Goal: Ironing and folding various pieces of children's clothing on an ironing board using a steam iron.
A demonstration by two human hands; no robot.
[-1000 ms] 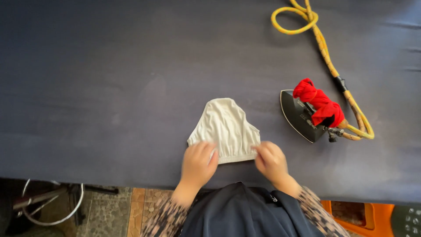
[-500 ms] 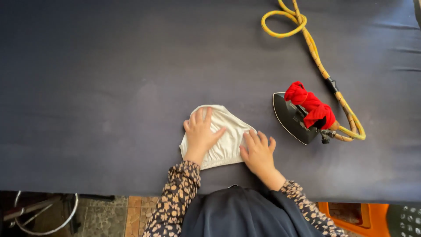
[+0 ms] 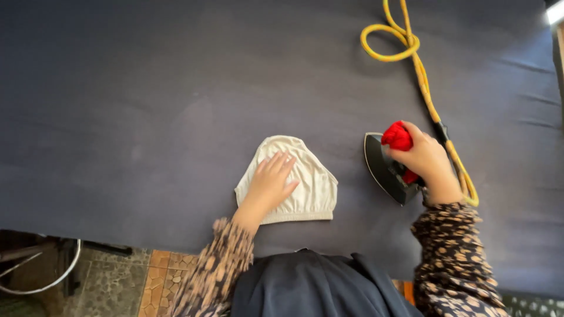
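Left hand [image 3: 271,179] lies flat and released on the pale cloth [image 3: 314,188] on the dark desk [image 3: 147,105], while the right hand [image 3: 424,159] is grasping the red-wrapped handle of the iron [image 3: 383,167].

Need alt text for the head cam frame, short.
Seen from above, a person's left hand presses flat on a small white garment on a dark blue padded table, while the right hand grips the red-wrapped handle of an iron with a yellow cord.

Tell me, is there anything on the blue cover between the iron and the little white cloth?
No. Only bare blue cover lies between the iron and the white cloth. The right hand grips the iron's red handle; the left hand lies flat on the cloth.
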